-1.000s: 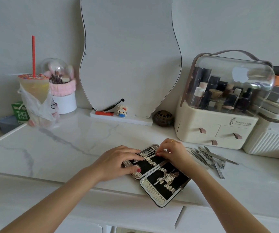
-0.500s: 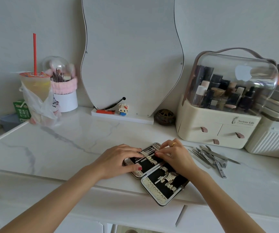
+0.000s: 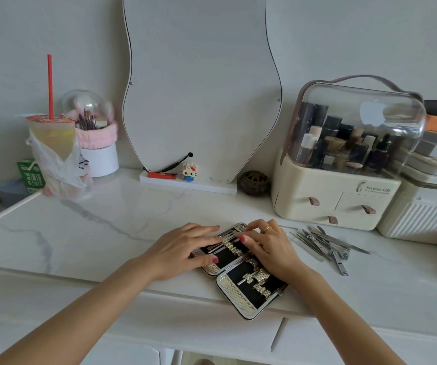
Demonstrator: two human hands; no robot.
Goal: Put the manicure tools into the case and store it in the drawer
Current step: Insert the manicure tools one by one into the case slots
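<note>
On the white marble-patterned counter [image 3: 107, 227], the open black-lined, silver-edged manicure case [image 3: 241, 283] lies at the front edge. The left hand [image 3: 183, 252] presses flat on its far half, fingers extended, steadying it. The right hand [image 3: 267, 246] has fingers bent over slim steel tools seated in the elastic loops; whether it pinches one cannot be determined. A loose pile of steel manicure tools [image 3: 325, 245] remains to the right. Risk: the case overhangs the edge, so uneven pressure could tip it. A wavy-edged mirror [image 3: 201, 83] leans against the grey wall.
</note>
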